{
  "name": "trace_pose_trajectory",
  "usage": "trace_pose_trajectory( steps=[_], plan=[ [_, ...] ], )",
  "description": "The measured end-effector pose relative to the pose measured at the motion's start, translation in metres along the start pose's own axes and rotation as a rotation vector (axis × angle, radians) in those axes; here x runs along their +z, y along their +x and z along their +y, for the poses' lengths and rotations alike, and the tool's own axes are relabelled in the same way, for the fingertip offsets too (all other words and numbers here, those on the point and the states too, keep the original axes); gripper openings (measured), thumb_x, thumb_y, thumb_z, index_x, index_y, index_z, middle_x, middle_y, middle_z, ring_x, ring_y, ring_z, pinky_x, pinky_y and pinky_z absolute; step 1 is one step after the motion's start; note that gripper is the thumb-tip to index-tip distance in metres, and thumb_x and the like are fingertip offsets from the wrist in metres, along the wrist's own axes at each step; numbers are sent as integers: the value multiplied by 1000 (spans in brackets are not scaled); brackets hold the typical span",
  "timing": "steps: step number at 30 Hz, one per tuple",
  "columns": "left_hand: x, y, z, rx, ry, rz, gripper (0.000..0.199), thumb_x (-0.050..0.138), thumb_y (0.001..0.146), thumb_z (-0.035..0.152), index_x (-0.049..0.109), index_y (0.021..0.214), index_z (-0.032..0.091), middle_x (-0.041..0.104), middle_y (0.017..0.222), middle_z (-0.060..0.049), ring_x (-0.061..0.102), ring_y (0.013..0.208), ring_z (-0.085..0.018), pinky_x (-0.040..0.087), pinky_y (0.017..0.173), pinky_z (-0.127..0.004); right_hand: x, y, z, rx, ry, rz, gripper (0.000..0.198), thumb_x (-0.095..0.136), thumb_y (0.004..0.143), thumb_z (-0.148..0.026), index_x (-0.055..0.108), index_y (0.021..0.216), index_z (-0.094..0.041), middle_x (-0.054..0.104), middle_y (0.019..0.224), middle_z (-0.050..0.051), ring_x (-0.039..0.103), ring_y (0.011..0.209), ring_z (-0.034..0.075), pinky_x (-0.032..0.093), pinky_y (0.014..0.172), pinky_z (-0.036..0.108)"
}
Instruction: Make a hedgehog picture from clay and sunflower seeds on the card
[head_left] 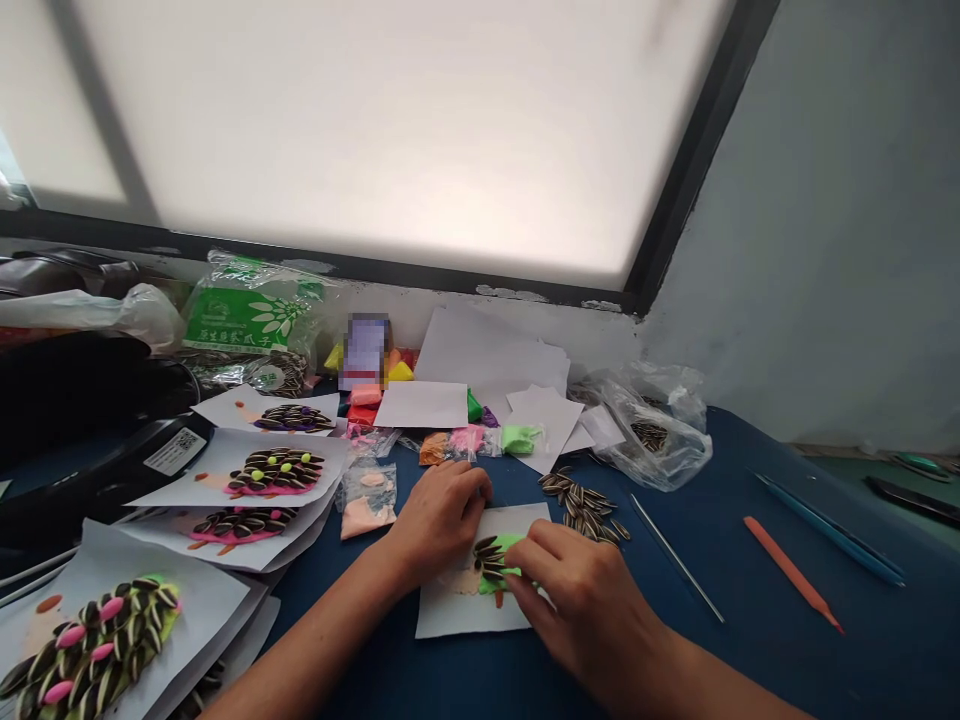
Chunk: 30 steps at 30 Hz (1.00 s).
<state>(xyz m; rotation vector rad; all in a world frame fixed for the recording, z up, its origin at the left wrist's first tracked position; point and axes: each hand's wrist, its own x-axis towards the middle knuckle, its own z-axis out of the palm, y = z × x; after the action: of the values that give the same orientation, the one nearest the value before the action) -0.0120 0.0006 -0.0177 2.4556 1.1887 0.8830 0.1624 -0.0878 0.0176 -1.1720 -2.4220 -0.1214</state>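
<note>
A small white sheet of paper (457, 622) lies on the blue table, bearing a beige clay shape and a bright green clay patch (513, 552). Several striped sunflower seeds (489, 560) stick in the green clay's left part. My left hand (444, 515) rests at the sheet's upper left, its fingers curled inward and their tips hidden. Over the green clay's right side, my right hand (574, 590) is closed in a pinch; whatever lies between thumb and fingers cannot be made out. Loose sunflower seeds (585, 505) form a pile beyond my right hand.
Finished-looking seed-and-clay pictures (112, 640) are stacked at left. Clay packets (367, 500), blank papers (487, 350) and a green seed bag (247, 320) stand behind. To the right lie a thin metal rod (679, 560), an orange tool (793, 575), a blue tool (829, 530) and a plastic bag (652, 430).
</note>
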Motion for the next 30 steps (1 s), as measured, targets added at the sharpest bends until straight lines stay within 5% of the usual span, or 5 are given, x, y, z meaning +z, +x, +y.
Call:
trace_pose_trajectory(
  steps=[4, 13, 30],
  plan=[
    [0, 0, 0, -4, -6, -12, 19, 45, 86, 13, 61, 82, 20, 63, 83, -4, 58, 80, -20, 41, 72, -31, -12, 6, 12, 40, -41, -4, 16, 50, 91, -12, 56, 78, -18, 58, 74, 2, 54, 63, 14, 33, 57, 25],
    [-1, 0, 2, -30, -22, -29, 17, 44, 85, 14, 59, 79, 21, 62, 79, -4, 57, 78, -21, 40, 69, -32, -21, 20, 58, 374, -70, -141, 20, 51, 94, -9, 69, 95, -16, 66, 90, 7, 63, 82, 17, 45, 70, 26],
    [-4, -1, 7, -63, -29, -69, 22, 39, 88, 19, 60, 80, 20, 62, 80, -6, 57, 78, -22, 40, 69, -33, -14, 41, 74, 338, -130, -396, 17, 57, 89, -7, 71, 88, -17, 67, 94, 8, 61, 93, 21, 41, 74, 27]
  ],
)
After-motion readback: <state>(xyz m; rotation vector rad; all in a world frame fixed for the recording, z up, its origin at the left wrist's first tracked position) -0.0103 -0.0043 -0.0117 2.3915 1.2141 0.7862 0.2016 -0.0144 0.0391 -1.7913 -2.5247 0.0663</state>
